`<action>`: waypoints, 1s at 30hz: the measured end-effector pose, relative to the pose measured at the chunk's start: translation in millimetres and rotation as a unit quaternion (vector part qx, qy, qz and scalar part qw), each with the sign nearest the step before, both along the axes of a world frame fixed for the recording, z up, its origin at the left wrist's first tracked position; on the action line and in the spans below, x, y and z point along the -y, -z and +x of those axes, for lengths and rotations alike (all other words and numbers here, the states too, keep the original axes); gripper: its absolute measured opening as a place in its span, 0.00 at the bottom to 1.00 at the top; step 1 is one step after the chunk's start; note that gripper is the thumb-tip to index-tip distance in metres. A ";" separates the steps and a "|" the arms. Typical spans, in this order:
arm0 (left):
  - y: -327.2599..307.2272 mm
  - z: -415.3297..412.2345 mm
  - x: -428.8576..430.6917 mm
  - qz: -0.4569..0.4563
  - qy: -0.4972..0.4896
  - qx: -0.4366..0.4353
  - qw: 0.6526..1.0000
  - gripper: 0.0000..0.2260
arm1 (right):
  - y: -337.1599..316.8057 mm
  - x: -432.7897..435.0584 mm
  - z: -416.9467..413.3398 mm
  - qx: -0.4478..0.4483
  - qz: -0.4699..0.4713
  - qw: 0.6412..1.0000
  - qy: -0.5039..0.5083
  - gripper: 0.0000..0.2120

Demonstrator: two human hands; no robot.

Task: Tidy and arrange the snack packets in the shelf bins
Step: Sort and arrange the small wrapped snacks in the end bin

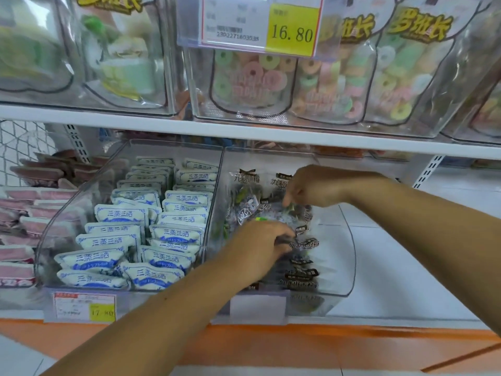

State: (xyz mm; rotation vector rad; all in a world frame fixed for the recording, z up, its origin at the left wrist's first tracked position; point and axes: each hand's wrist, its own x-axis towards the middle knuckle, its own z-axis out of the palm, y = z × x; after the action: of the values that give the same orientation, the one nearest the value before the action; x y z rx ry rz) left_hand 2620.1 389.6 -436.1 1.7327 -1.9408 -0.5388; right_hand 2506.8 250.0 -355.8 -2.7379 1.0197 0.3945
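Our left hand (260, 246) is down in the clear bin (349, 240), its fingers curled round some of the dark packets (301, 275) near the bin's middle. Our right hand (309, 187) hangs over the back half of the same bin, fingers bunched and pointing down onto the packets there. Blur keeps us from telling whether it pinches one. The dark packets lie loose and jumbled across the bin's floor, with a few standing against its back wall.

Against the bin's left wall stands a second bin (81, 196) filled with white-and-blue packets (173, 234) in neat rows. Further left of the bin lie pink packets (19, 223). Below the bin's front runs an orange shelf edge (298, 340), with a price label (85, 308) down to the bin's left. Above the bin, a white shelf board (244, 131) carries ring sweets (252, 74) in clear containers and a yellow tag (291, 29) reading 16.80.
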 end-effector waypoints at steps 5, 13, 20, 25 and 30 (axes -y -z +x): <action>2.1 0.9 -3.1 0.036 0.012 -0.070 0.997 0.18 | 21.1 21.9 20.6 -0.144 -0.017 0.989 -0.028 0.08; 9.5 1.5 -3.7 0.054 -0.020 -0.102 0.993 0.16 | 29.3 25.5 18.9 -0.215 -0.059 0.969 -0.111 0.37; 13.5 2.9 -2.7 0.045 -0.032 -0.105 0.993 0.15 | 53.0 30.9 21.7 -0.229 -0.168 0.948 -0.144 0.43; 13.3 3.4 -2.9 0.050 -0.043 -0.114 0.991 0.15 | 49.9 33.9 19.7 -0.154 -0.147 0.967 -0.138 0.30; 9.5 2.6 -5.7 0.057 -0.046 -0.116 0.991 0.14 | 46.4 38.0 19.6 -0.108 -0.078 0.985 -0.114 0.20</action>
State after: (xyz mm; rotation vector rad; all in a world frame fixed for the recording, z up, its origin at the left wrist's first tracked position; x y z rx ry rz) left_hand 2622.7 395.3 -445.6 1.7329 -1.6901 -0.7921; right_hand 2526.4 212.0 -402.1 -3.0164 0.8149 0.6901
